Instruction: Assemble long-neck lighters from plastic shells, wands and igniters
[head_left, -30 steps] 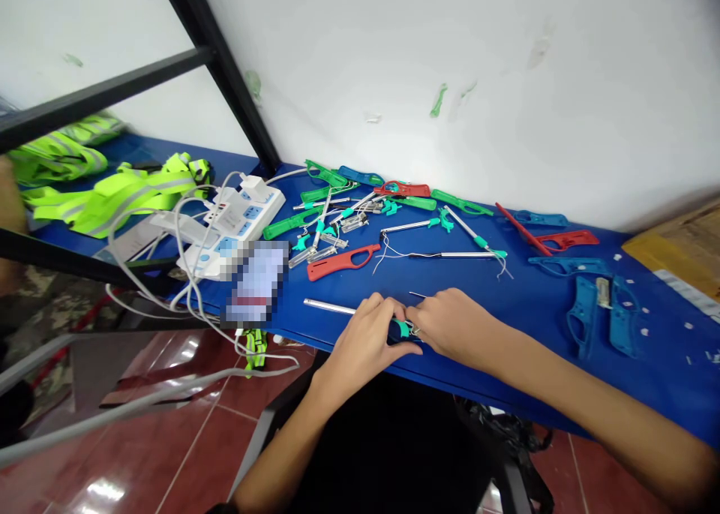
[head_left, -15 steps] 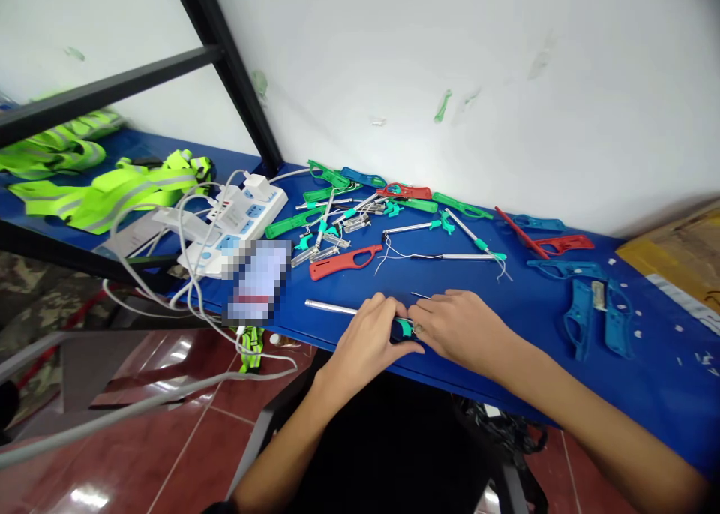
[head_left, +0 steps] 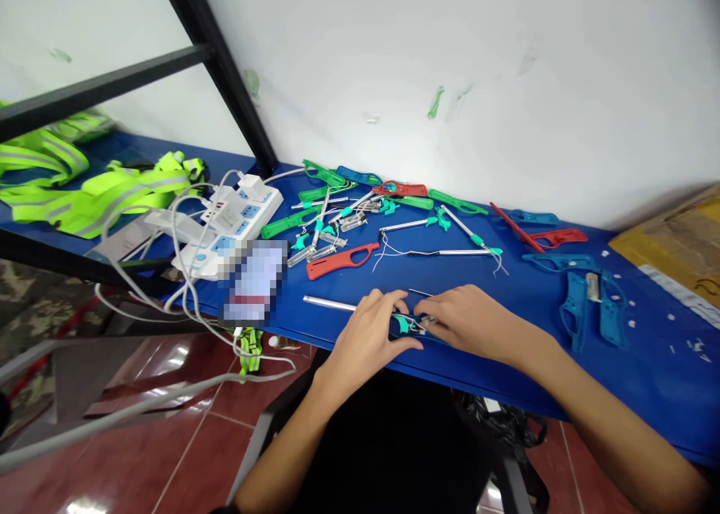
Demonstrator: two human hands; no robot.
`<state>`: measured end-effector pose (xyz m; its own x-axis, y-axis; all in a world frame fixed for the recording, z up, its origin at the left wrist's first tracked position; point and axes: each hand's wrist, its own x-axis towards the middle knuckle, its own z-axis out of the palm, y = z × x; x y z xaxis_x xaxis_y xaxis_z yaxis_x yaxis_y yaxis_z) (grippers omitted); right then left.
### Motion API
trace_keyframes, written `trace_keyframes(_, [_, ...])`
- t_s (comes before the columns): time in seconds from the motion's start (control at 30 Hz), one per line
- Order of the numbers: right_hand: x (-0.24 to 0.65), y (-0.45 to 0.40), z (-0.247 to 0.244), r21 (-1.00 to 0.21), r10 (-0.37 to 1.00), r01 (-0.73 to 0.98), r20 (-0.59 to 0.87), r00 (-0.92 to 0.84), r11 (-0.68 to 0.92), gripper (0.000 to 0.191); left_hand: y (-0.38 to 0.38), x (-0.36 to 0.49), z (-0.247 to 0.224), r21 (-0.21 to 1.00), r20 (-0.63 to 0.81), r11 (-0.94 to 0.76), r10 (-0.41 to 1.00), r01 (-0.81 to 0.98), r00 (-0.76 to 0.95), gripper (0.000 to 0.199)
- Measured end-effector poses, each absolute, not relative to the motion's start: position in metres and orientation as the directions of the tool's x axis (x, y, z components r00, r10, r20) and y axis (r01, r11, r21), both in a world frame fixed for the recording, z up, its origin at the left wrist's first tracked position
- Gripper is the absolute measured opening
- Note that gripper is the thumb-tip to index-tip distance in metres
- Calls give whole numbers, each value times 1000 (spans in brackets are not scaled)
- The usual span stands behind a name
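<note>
A long-nosed lighter in pieces lies at the table's front edge, its silver tube [head_left: 329, 302] pointing left and its teal trigger [head_left: 400, 323] showing between my hands. My left hand [head_left: 365, 330] is closed around it where tube and handle meet, thumb along the near side. With bent fingers, my right hand [head_left: 464, 320] pinches a small, clear-looking part at the lighter's right end. White wires run between the two hands. Much of the handle is hidden. Just beyond my fingers lies a thin metal rod [head_left: 419, 293], partly covered by the right hand.
Behind my hands are a red handle shell [head_left: 343, 261], several tubes with teal triggers and green shells [head_left: 289, 222]. Blue shells [head_left: 574, 311] lie at right, near a cardboard box [head_left: 669, 232]. A power strip [head_left: 225, 247] with cables and a blurred phone [head_left: 256, 281] stand left.
My right hand has shifted slightly right, away from the left, exposing more of the white wires and the lighter's inside. My left hand keeps its hold; the view has turned a little.
</note>
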<state>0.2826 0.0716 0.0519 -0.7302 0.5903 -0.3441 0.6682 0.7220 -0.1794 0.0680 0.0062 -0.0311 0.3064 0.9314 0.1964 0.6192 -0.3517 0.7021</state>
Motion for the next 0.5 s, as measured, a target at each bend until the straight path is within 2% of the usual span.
trace_keyframes(0.27, [277, 78, 47, -137, 515, 558, -257, -818, 818, 8, 6, 68, -31, 681, 193, -349, 933, 643, 303, 80])
trace_keyframes(0.5, [274, 85, 51, -164, 498, 580, -363, -787, 798, 12, 6, 67, -27, 674, 193, -363, 927, 643, 322, 71])
